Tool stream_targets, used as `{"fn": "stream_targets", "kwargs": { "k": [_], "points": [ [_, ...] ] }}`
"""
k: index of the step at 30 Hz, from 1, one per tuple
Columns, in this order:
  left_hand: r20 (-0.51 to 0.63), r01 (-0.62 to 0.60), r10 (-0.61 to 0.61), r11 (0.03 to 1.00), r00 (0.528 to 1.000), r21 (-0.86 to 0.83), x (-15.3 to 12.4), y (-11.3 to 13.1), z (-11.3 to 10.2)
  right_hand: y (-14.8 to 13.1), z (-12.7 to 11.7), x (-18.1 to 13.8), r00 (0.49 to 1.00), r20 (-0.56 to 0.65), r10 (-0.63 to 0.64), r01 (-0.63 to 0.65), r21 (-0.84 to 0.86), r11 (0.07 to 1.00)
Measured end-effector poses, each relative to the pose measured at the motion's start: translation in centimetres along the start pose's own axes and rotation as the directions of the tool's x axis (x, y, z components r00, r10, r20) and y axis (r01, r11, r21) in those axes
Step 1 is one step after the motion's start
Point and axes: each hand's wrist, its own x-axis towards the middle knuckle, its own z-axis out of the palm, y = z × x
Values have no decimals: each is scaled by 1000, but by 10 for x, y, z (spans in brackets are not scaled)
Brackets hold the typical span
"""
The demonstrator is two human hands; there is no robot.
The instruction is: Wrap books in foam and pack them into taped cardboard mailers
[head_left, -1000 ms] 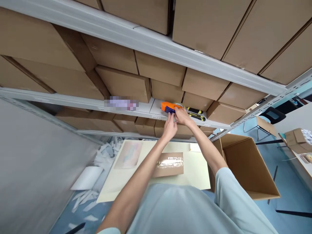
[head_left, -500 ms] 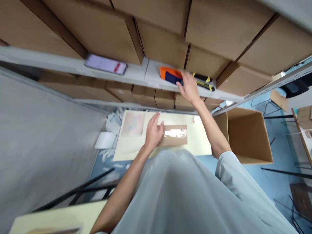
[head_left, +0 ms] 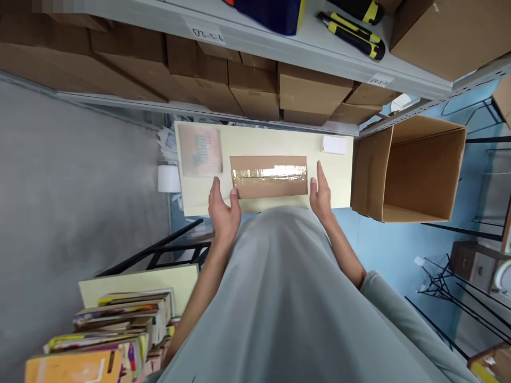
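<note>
A taped cardboard box (head_left: 269, 189) lies on the pale yellow table (head_left: 263, 138), shiny clear tape running along its top. At its left end is my left hand (head_left: 224, 213), open, the thumb at the box's near left corner. My right hand (head_left: 321, 197) is open just off the right end, fingers stretched forward and holding nothing. Beyond it rests a small white box (head_left: 334, 144). A flat plastic-wrapped packet (head_left: 200, 150) occupies the table's left side.
Above the table runs a grey metal shelf (head_left: 255, 45) with a tape dispenser (head_left: 275, 13), utility knives (head_left: 353, 37) and cardboard boxes (head_left: 315, 88). A large open carton (head_left: 423, 175) stands right of the table. Stacked books (head_left: 115, 324) sit at lower left; a grey wall (head_left: 80, 186) rises left.
My right hand has left the tape dispenser on the shelf and come down beside the box's right end. My left hand has moved to the left end. The view has tilted downward.
</note>
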Motion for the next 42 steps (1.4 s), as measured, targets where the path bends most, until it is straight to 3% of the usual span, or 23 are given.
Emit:
{"fn": "stream_targets", "kwargs": {
  "k": [2, 5, 9, 13, 17, 20, 22, 25, 27, 30, 36, 39, 42],
  "points": [
    [23, -16, 15, 1000, 1000, 16, 14, 18, 10, -5, 16, 6, 999, 37, 24, -25, 30, 999],
    [45, 74, -76, 995, 996, 62, 31, 37, 26, -7, 39, 16, 989, 56, 137, -140, 63, 988],
    [47, 174, -175, 984, 983, 29, 44, 34, 37, -1, 52, 24, 970, 79, 231, -234, 39, 971],
    [67, 58, -50, 992, 996, -116, 49, 15, 37, 7, 45, 28, 974, 144, 175, -185, 60, 981],
    [73, 35, -27, 994, 997, -100, 48, 12, 33, 10, 35, 29, 974, 154, 165, -177, 62, 982],
    [30, -54, 54, 999, 998, -4, 44, 31, 32, -5, 31, 29, 988, 82, 127, -117, -113, 987],
    [49, -161, 158, 985, 986, 55, 40, 51, 35, -24, 34, 30, 996, 80, 26, -7, -226, 974],
    [179, -291, 276, 954, 944, 65, 36, 75, 46, -51, 44, 31, 972, 209, -111, 169, -282, 944],
    [240, -319, 298, 946, 924, 54, 37, 81, 52, -57, 50, 34, 953, 273, -135, 216, -296, 930],
    [224, -287, 266, 956, 937, 66, 42, 68, 46, -48, 48, 36, 961, 252, -110, 190, -319, 928],
    [133, -148, 132, 981, 982, 125, 53, 28, 11, -23, 33, 34, 987, 163, -14, 70, -342, 937],
    [131, -162, 146, 980, 981, 114, 51, 34, 13, -32, 34, 32, 992, 128, 13, 33, -354, 935],
    [150, -236, 221, 967, 964, 93, 45, 58, 29, -49, 44, 32, 995, 94, -28, 60, -358, 932]
  ]
}}
